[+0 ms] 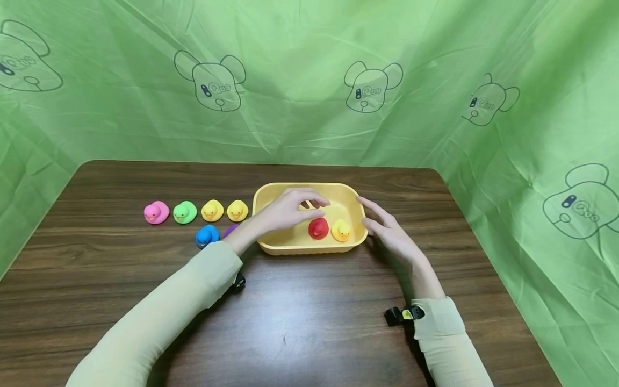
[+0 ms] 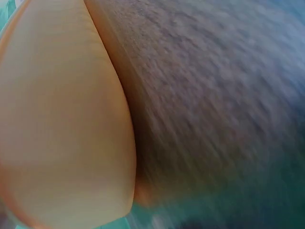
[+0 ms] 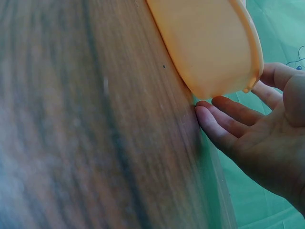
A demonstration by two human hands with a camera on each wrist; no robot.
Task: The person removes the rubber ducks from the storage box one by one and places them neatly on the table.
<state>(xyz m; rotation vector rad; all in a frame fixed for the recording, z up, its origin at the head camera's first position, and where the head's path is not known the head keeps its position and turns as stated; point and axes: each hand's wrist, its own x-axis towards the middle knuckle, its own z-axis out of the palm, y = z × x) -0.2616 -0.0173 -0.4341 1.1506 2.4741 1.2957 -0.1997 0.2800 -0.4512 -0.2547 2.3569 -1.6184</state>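
A yellow plastic tray (image 1: 290, 250) stands on the table with a red rubber duck (image 1: 318, 228) and a yellow rubber duck (image 1: 340, 230) inside, side by side. Over the tray is my left hand (image 1: 290, 208), its thumb and fingers apart, just above and left of the red duck. My right hand (image 1: 394, 236) rests its fingertips against the tray's right end, the fingers fairly straight in the right wrist view, where the thumb (image 3: 281, 75) lies at the rim. The left wrist view shows only the tray's outer wall (image 2: 66, 119) and blurred table; the left hand is out of it.
Left of the tray, a pink duck (image 1: 157, 213), a green duck (image 1: 185, 212) and two yellow ducks (image 1: 212, 210) form a row. Nearer, a blue duck (image 1: 207, 235) sits beside a purple duck (image 1: 231, 229), partly hidden by the left forearm. Green curtain (image 1: 300, 129) surrounds the wooden table (image 1: 290, 322).
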